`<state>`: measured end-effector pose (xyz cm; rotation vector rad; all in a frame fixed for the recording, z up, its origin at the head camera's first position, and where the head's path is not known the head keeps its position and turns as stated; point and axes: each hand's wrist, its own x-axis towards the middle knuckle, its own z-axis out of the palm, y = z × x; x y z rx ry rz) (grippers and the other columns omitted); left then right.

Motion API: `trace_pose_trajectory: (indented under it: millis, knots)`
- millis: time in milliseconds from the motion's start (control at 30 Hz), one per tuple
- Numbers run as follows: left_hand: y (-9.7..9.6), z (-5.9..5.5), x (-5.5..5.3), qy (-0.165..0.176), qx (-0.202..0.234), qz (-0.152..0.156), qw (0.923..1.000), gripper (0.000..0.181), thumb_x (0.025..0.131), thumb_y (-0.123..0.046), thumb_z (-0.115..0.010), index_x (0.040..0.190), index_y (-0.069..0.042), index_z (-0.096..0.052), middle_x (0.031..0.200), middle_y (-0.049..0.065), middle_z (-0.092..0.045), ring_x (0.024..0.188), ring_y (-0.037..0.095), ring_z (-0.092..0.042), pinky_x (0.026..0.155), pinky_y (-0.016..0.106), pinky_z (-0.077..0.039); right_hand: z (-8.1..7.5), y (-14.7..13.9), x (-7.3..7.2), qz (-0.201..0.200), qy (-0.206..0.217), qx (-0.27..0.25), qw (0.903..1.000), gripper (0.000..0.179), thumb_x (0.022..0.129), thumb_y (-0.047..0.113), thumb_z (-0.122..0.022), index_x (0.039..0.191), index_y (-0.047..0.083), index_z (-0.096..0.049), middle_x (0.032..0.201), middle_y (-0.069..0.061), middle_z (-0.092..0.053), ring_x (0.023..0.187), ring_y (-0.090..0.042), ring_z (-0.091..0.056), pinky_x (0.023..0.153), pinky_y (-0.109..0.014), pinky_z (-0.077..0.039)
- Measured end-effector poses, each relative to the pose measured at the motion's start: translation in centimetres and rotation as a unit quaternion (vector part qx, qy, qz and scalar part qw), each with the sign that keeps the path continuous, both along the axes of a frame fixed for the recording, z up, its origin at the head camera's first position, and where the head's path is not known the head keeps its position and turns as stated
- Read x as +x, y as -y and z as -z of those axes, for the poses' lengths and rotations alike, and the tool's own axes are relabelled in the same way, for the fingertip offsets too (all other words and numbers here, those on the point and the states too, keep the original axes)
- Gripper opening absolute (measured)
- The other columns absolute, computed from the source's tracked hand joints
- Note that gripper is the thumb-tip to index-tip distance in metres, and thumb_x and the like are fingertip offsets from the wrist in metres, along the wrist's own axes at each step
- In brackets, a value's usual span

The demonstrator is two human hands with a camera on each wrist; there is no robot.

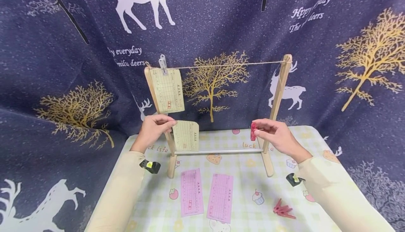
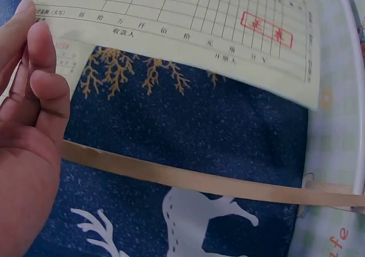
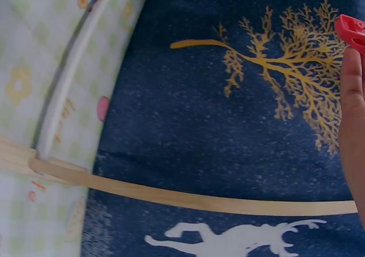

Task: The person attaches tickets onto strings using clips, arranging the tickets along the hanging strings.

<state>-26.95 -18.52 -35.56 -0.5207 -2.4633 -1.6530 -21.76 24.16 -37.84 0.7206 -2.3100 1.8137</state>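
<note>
My left hand (image 1: 155, 128) pinches a yellow receipt slip (image 1: 186, 136) by its upper left corner, in front of the left post. The left wrist view shows the slip's printed grid (image 2: 171, 17) and red stamp near the fingertips. A red clothespin (image 1: 253, 131) is pinched in my right hand (image 1: 275, 135), held upright before the right post; in the right wrist view only its end (image 3: 352, 32) shows. Above the left hand, another yellow slip (image 1: 169, 91) hangs from the string (image 1: 218, 65) under a grey clothespin (image 1: 162, 65).
A wooden frame with a left post (image 1: 152, 88), a right post (image 1: 280, 91) and a white crossbar (image 1: 218, 151) stands on the checked tablecloth (image 1: 246, 179). Two pink slips (image 1: 191, 193) lie in front. Several red clothespins (image 1: 283, 210) are piled at the right front.
</note>
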Motion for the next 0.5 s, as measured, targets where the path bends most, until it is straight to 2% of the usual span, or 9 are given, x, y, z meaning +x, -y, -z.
trace_pose_trajectory:
  millis: [100,233,400,500]
  knots:
    - [-0.3,-0.5,0.0,0.001,0.006,0.007,1.0,0.021,0.091,-0.014,-0.075,0.1,0.005,-0.075,0.083,0.009,-0.074,0.071,0.013,-0.069,0.065,0.025,-0.056,-1.1,0.0,-0.4,-0.004,-0.011,-0.003,0.9999,0.03,0.094,-0.001,-0.067,0.12,-0.014,-0.059,0.097,0.005,-0.073,0.09,-0.007,-0.069,0.078,-0.02,-0.055]
    - [-0.3,-1.0,-0.1,-0.014,0.003,0.015,0.9998,0.018,0.093,-0.009,-0.072,0.102,0.006,-0.074,0.079,0.013,-0.073,0.067,0.01,-0.067,0.06,0.022,-0.052,-2.8,0.1,-0.9,-0.01,-0.023,-0.01,0.9996,0.029,0.091,-0.007,-0.067,0.117,-0.016,-0.059,0.097,0.005,-0.073,0.089,-0.007,-0.069,0.076,-0.019,-0.055]
    - [-0.5,-1.9,-0.2,-0.045,0.016,0.027,0.9985,0.016,0.093,-0.002,-0.069,0.104,0.011,-0.072,0.078,0.02,-0.072,0.065,0.009,-0.067,0.06,0.021,-0.053,-4.5,0.3,-1.4,-0.012,-0.03,0.01,0.9994,0.028,0.089,-0.01,-0.067,0.116,-0.014,-0.06,0.098,0.005,-0.071,0.09,-0.005,-0.068,0.073,-0.018,-0.054]
    - [-0.7,-2.3,-0.5,-0.058,0.031,0.025,0.9975,0.016,0.093,-0.001,-0.069,0.103,0.011,-0.071,0.077,0.019,-0.072,0.065,0.01,-0.068,0.061,0.024,-0.056,-5.1,0.3,-1.6,-0.004,-0.034,0.029,0.999,0.028,0.09,-0.006,-0.068,0.116,-0.012,-0.061,0.097,0.006,-0.071,0.09,-0.005,-0.068,0.074,-0.018,-0.054]
